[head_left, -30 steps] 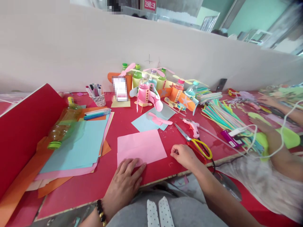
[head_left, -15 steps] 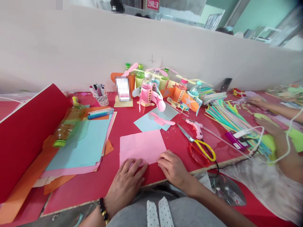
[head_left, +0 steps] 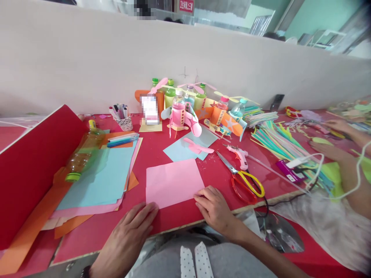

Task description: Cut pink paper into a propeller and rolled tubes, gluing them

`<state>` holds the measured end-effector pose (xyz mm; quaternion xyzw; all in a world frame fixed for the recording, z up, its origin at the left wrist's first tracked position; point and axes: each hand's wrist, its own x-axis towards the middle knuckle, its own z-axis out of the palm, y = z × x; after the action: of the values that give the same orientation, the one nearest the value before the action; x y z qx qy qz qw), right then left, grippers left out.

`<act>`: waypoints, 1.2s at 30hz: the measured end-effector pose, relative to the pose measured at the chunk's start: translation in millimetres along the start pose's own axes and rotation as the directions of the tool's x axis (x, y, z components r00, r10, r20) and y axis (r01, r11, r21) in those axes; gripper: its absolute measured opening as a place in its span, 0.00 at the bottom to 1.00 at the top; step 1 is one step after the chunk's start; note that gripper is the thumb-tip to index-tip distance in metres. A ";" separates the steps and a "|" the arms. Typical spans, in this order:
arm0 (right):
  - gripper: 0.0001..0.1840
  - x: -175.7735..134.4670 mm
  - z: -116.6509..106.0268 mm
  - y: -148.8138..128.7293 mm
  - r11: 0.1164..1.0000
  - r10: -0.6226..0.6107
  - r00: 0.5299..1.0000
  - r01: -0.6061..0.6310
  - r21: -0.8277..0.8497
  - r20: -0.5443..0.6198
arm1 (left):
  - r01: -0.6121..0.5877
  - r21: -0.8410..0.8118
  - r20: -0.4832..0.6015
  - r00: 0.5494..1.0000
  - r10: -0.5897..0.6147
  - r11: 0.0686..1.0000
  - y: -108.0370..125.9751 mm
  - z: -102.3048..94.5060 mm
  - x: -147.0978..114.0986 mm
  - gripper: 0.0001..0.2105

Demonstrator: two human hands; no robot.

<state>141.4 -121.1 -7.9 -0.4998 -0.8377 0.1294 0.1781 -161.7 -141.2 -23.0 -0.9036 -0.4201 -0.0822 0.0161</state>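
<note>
A pink sheet of paper (head_left: 174, 183) lies flat on the red tabletop in front of me. Its lower left corner is under the fingertips of my left hand (head_left: 129, 233), which lies flat with the fingers stretched out. At the lower right corner, my right hand (head_left: 213, 207) has bent fingers closed on the paper's edge. Just beyond the sheet are a blue sheet (head_left: 174, 150) and a pink paper propeller (head_left: 199, 147). To the right rest scissors (head_left: 242, 179) with red and yellow handles and a pink glue gun (head_left: 240, 154).
Coloured sheets (head_left: 95, 179), a plastic bottle (head_left: 84, 150) and pens (head_left: 123, 139) lie at left, near a red board (head_left: 37, 170). Decorated bottles (head_left: 178, 110) stand by the wall. At right are paper strips (head_left: 285, 148), a purple power bank (head_left: 290, 172), a white cable and another person's arms (head_left: 348, 170).
My left hand has slid left from the middle of the pink sheet's lower edge to its lower left corner. My right hand stays at the lower right corner.
</note>
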 end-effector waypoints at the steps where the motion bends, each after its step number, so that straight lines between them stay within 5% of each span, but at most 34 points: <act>1: 0.13 -0.1 -0.4 -0.1 1.000 0.003 1.000 -0.003 0.002 0.007 | 0.003 0.011 -0.001 1.000 -0.003 1.000 -2.2 -1.8 -4.0 0.20; 13: 0.13 -3.3 -0.4 -0.9 1.000 0.000 1.000 0.000 0.011 -0.024 | 0.045 0.110 -0.027 0.999 -0.042 0.993 -10.6 -0.5 -22.6 0.21; 25: 0.19 -5.1 -5.7 18.9 1.000 0.007 1.000 -0.007 -0.026 0.024 | -0.135 0.000 0.033 0.990 0.135 0.991 -1.0 -10.8 -18.6 0.23; 31: 0.21 19.8 -3.3 29.2 0.998 -0.029 0.998 0.032 -0.051 0.062 | -0.198 -0.217 -0.109 0.978 0.178 0.956 14.1 0.9 -2.9 0.23; 36: 0.23 34.3 -10.2 38.8 0.991 -0.034 0.999 0.029 -0.128 -0.035 | -0.273 -0.258 0.004 0.959 0.284 0.927 21.8 -9.1 21.1 0.24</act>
<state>161.5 -72.2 -8.3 -0.4992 -0.8486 0.0634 0.1632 -132.9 -140.2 -9.8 -0.9501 -0.2737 -0.1139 -0.0972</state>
